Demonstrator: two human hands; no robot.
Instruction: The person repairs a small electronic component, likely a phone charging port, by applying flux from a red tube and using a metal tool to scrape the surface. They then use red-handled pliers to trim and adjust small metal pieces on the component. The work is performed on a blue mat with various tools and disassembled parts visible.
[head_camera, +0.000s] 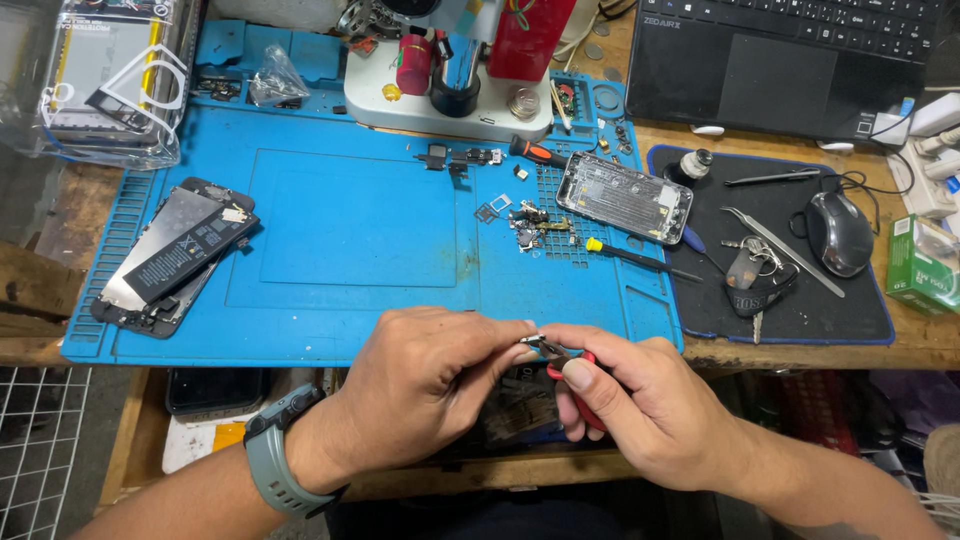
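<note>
Over the bench edge, left hand (425, 390) pinches a tiny metal part (530, 340) against red-handled pliers (575, 385).
Light, stiff, easily lost: right hand (640, 415) has its grip closed on the handles.

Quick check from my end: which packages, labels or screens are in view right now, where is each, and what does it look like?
Clear plastic package: far left corner of the bench, boxy, with a white and yellow insert.
Green box: right edge, small, green and white.
Laptop: top right, black; only keyboard and trackpad show, no screen.
Phone screen assembly: left on the blue mat, dark, a black labelled battery on top.
</note>
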